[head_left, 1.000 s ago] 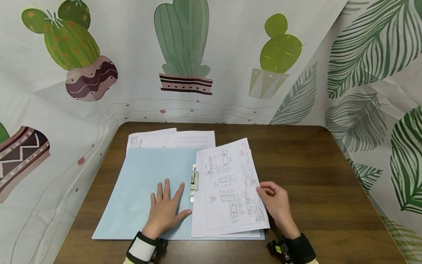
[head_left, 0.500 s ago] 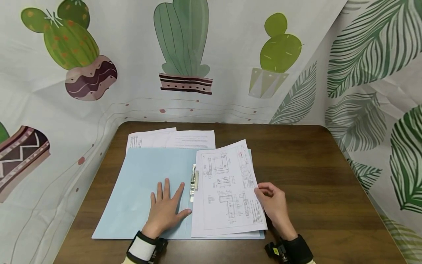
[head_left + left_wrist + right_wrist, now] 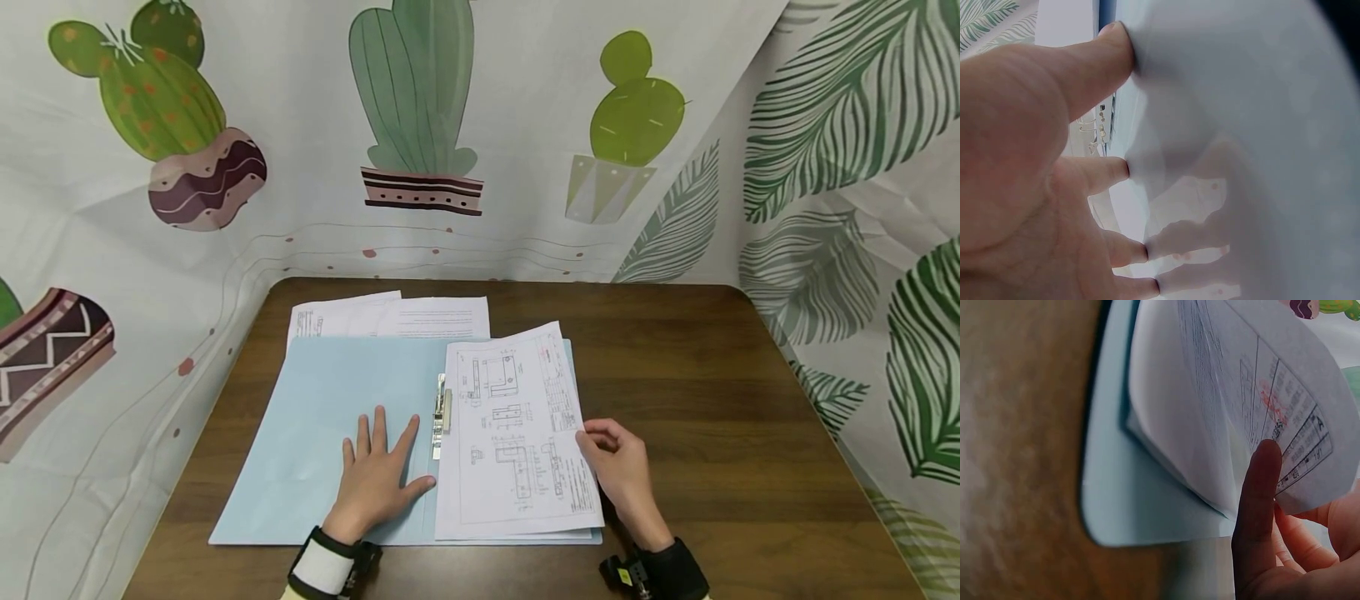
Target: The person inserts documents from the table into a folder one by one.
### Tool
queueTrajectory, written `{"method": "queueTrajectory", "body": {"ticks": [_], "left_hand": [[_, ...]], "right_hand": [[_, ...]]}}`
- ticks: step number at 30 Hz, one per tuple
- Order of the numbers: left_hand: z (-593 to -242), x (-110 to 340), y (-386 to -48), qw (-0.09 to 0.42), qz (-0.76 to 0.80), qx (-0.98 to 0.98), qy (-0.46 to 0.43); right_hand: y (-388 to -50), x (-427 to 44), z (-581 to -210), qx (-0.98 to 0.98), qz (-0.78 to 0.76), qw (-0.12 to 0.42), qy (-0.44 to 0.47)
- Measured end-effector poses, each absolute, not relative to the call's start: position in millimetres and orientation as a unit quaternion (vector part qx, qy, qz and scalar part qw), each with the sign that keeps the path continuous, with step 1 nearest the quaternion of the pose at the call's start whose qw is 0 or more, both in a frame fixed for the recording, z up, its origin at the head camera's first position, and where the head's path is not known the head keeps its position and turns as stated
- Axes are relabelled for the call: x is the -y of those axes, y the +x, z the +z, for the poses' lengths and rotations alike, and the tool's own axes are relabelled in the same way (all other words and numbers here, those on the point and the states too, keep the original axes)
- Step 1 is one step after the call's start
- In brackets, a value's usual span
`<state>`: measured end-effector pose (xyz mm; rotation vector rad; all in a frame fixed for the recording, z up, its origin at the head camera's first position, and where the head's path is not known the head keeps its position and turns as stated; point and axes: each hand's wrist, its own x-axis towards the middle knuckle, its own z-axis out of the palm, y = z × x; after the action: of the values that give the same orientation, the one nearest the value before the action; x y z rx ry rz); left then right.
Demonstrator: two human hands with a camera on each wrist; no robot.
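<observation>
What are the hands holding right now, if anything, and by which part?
The right hand pinches the top printed sheet by its right edge; the left hand holds nothing, lying spread on the blue folder.

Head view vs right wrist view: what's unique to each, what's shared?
Head only: the left hand spread on the light-blue folder, the metal clip, and the white sheets sticking out past the folder's far edge.
Right wrist only: the upward bow of the printed sheet up close, plus a legible letter A on it.
Both: right hand pinching that sheet, the folder, brown table, cactus-print cloth.
</observation>
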<state>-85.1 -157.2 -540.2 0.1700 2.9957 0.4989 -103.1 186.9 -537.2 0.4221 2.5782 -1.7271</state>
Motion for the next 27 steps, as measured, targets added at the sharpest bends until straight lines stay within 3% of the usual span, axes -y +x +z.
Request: {"method": "queueTrajectory", "body": {"ticks": [27], "left_hand": [[-537,157,-84,0.052,0.171,-0.982,0.057]], "right_hand": [[-99,-176,-537,-0.829,-0.539,-0.018,0.148]]}}
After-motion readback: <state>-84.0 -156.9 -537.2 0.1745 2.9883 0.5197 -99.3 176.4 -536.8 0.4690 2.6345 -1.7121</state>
